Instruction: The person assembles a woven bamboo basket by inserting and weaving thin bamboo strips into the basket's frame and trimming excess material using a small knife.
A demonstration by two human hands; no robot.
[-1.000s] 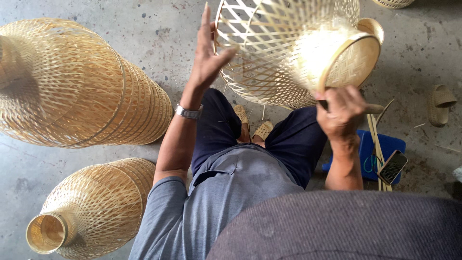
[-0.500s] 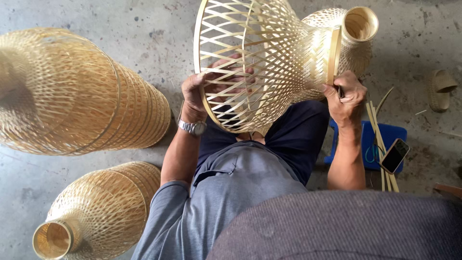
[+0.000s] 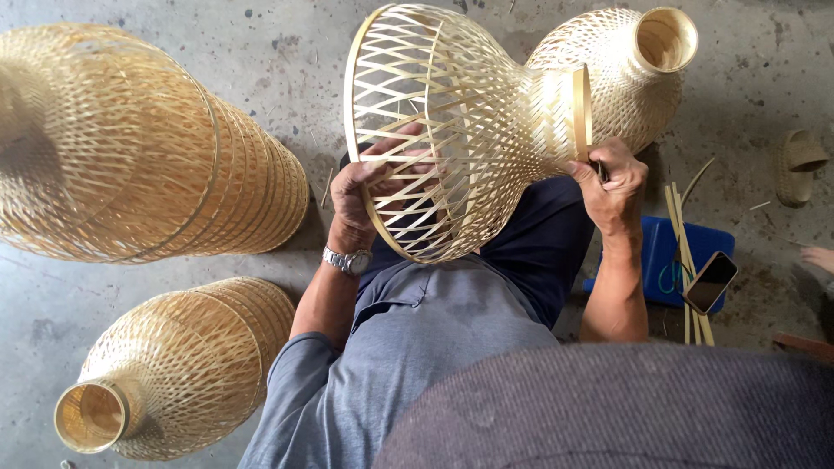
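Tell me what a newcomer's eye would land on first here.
An open-weave bamboo lampshade fills the top centre, held over the lap with the left hand at its wide rim and the right hand at its narrow neck. Stacked finished shades lie at left, another at lower left on the concrete floor.

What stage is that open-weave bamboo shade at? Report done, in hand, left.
Done: the woven bamboo shade has its full flared body and a hoop at the wide rim. In hand: the left hand grips that rim, and the right hand works at the narrow neck ring with a small dark tool. Left: cannot tell beyond the neck; loose bamboo strips lie unused on the floor.
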